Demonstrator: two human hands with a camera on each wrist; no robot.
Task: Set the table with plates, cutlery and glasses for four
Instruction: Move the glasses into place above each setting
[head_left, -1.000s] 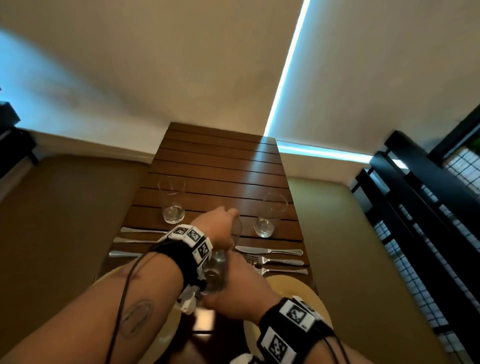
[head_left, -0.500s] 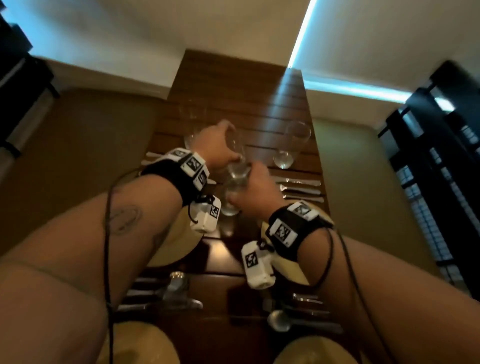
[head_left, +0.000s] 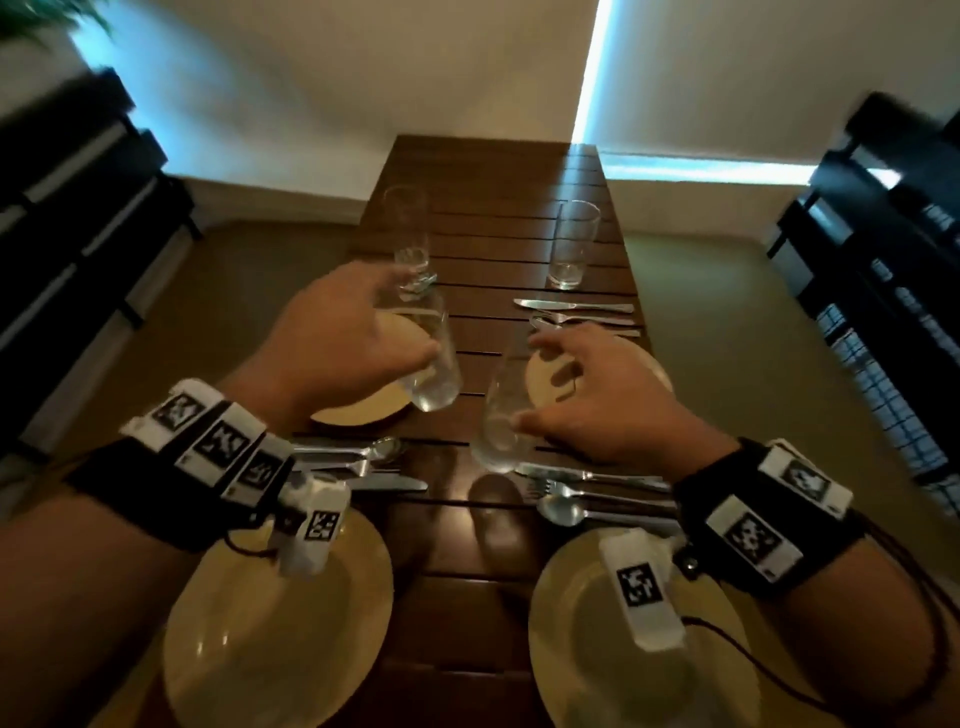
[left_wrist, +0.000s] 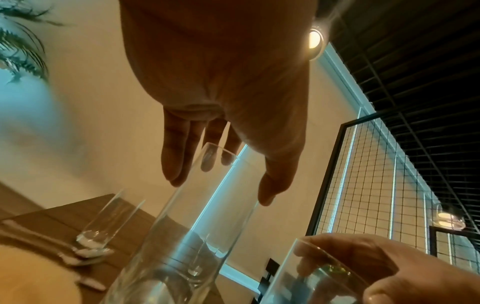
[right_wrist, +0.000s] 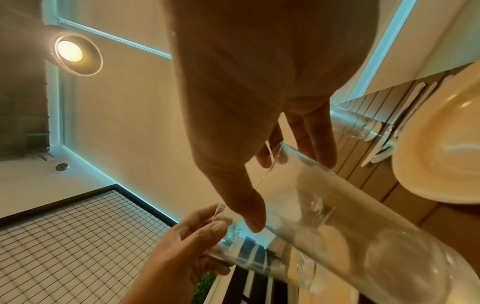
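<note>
One glass (head_left: 439, 379) in left hand (head_left: 337, 338), second glass (head_left: 501, 426) in right hand (head_left: 602, 400)

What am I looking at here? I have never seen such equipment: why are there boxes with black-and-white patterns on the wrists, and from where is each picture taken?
No machine here: a person sets a table with bare hands. The wrist bands with patterned tags carry small cameras. The picture with both arms comes from a camera on the head, looking down. The other two come from the wrists and look along each hand, so the ceiling shows. On the wooden table lie four plates with cutlery beside them, and two far glasses stand beyond. The left hand grips the left glass near its rim; the right hand grips the right glass likewise. Both are tilted.
</note>
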